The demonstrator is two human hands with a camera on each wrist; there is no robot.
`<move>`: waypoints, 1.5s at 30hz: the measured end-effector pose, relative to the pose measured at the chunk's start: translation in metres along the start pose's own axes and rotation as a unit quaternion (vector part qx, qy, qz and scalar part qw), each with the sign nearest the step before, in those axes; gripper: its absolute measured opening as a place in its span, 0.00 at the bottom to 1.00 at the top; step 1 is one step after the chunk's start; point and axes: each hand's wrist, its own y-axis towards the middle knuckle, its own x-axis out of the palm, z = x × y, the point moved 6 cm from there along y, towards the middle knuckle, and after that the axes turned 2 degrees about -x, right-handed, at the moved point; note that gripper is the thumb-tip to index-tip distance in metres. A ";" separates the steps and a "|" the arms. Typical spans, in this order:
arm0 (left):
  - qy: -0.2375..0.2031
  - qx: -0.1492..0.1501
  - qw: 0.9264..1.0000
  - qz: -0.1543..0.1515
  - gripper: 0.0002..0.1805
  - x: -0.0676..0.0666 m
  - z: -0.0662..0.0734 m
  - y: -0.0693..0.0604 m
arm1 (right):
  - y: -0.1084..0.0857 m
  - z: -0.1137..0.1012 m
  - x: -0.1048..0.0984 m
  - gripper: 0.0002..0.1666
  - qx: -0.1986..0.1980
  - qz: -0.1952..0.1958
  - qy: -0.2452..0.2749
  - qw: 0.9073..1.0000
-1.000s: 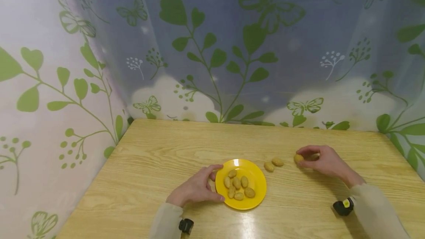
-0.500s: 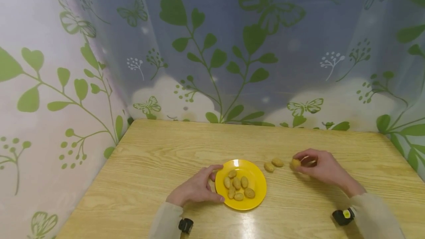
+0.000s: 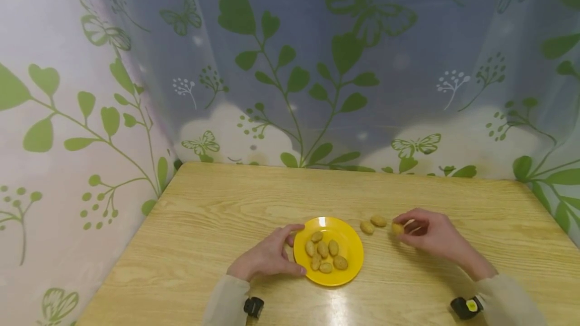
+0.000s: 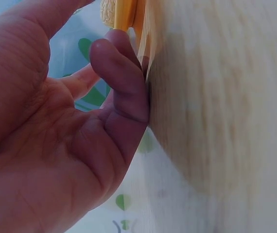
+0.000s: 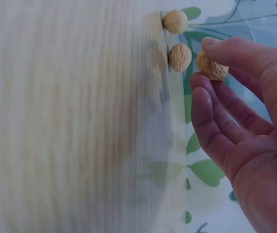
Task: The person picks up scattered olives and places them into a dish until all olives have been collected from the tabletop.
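Note:
A yellow plate rests on the table, with several tan, wrinkled walnuts lying in its middle. My left hand grips the plate's left rim, thumb at the near side and index finger at the far side. Between thumb and fingertips of my right hand a walnut is pinched, to the right of the plate. Two more walnuts lie close together on the table between plate and right hand. In the left wrist view only a sliver of the plate shows, beyond the fingers.
The wooden table ends at the back against a curtain printed with leaves and butterflies. A pale patterned curtain hangs on the left. Each wrist carries a small black camera.
My right hand, holding the walnut, has drifted left and slightly toward me, closer to the two loose walnuts. The left hand and plate have stayed in place.

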 end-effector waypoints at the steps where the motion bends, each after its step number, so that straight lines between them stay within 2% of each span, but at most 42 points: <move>1: -0.002 0.001 1.000 0.000 0.52 0.000 0.000 0.000 | 0.000 -0.002 0.001 0.17 -0.004 0.001 0.003 1.000; 8: -0.004 0.010 1.000 -0.002 0.52 -0.001 0.002 -0.001 | -0.005 -0.015 0.010 0.18 -0.032 0.009 0.006 0.999; 22: 0.011 -0.001 1.000 0.000 0.52 -0.002 -0.001 0.001 | -0.007 -0.029 0.033 0.18 -0.045 0.001 0.039 0.998; 29: 0.010 -0.007 1.000 0.001 0.52 0.000 -0.003 0.002 | -0.008 -0.034 0.043 0.18 -0.058 0.011 0.045 0.997; 37: 0.010 -0.005 1.000 0.002 0.52 0.000 -0.002 0.002 | -0.007 -0.040 0.050 0.18 -0.066 -0.003 0.050 0.997; 45: 0.001 -0.001 1.000 0.000 0.52 0.001 -0.001 0.002 | -0.004 -0.044 0.059 0.19 -0.046 -0.036 0.057 0.997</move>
